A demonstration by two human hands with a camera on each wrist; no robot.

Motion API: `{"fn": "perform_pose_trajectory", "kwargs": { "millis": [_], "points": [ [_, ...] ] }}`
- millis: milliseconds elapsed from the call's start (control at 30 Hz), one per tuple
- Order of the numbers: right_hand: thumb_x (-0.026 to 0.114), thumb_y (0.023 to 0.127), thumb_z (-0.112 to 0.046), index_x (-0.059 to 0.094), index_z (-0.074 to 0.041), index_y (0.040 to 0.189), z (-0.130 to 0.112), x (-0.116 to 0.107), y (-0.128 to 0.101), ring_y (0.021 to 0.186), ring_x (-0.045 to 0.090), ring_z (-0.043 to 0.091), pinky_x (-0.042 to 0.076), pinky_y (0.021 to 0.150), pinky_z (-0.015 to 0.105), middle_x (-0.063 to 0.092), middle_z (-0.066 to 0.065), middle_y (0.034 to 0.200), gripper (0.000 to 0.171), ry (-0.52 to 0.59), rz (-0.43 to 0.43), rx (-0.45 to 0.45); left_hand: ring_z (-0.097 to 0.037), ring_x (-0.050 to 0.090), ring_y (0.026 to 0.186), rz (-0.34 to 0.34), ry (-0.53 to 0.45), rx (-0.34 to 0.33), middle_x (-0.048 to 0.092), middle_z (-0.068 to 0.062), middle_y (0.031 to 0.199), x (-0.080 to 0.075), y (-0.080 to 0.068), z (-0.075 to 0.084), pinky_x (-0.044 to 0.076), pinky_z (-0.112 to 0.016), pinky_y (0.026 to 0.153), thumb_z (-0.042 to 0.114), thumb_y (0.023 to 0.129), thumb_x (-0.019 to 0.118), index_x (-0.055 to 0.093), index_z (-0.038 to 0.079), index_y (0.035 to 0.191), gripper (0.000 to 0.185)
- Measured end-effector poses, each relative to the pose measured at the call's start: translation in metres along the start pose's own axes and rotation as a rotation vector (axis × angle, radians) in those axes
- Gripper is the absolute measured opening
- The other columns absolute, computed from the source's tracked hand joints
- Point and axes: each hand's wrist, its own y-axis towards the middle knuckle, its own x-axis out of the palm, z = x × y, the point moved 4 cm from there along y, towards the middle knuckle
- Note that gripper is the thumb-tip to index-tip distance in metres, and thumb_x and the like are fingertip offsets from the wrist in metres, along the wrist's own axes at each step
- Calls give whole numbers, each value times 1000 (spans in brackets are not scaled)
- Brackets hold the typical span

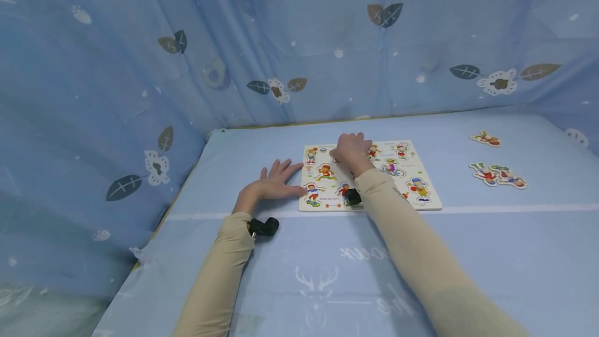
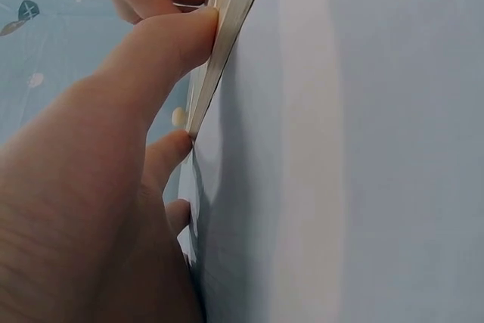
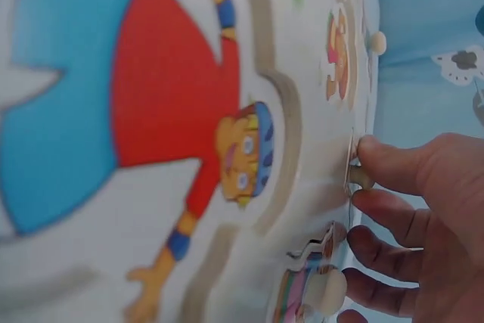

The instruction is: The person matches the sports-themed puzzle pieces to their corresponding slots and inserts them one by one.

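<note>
A white wooden knob puzzle board (image 1: 406, 171) with cartoon sports figures lies on the cloth. My left hand (image 1: 272, 186) is spread at its left side, with the thumb and a fingertip touching the board's edge in the left wrist view. Over the upper middle of the board, my right hand (image 1: 352, 151) covers part of the pictures. In the right wrist view its thumb and index finger pinch the small knob (image 3: 361, 178) of a thin puzzle piece (image 3: 349, 163), seen edge-on at the board. The picture on that piece cannot be made out.
To the right of the board lie loose puzzle pieces: one farther back (image 1: 486, 138), and a red one (image 1: 484, 175) beside another (image 1: 512, 177) nearer. A patterned blue curtain (image 1: 337, 82) hangs behind the cloth-covered table (image 1: 515, 248). Each wrist wears a small black camera (image 1: 265, 226).
</note>
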Motion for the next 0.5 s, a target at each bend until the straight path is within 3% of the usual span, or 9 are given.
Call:
{"fn": "perform_pose_trajectory", "kwargs": {
  "millis": [267, 500],
  "points": [
    [54, 100, -43, 70, -4, 104, -3, 4, -8, 110, 49, 37, 35, 97, 60, 58, 20, 109, 42, -105, 9, -22, -35, -11, 152, 0, -6, 3, 3, -8, 167, 1, -1, 1, -7, -63, 117, 67, 86, 55, 17, 33, 159, 89],
    [52, 101, -45, 70, -5, 103, -5, 0, -11, 108, 52, 38, 29, 102, 64, 59, 20, 108, 44, -124, 3, -34, -35, -11, 152, -4, 5, -10, 2, -7, 167, 0, 0, 0, -7, -62, 118, 68, 87, 54, 15, 34, 160, 89]
  ]
}}
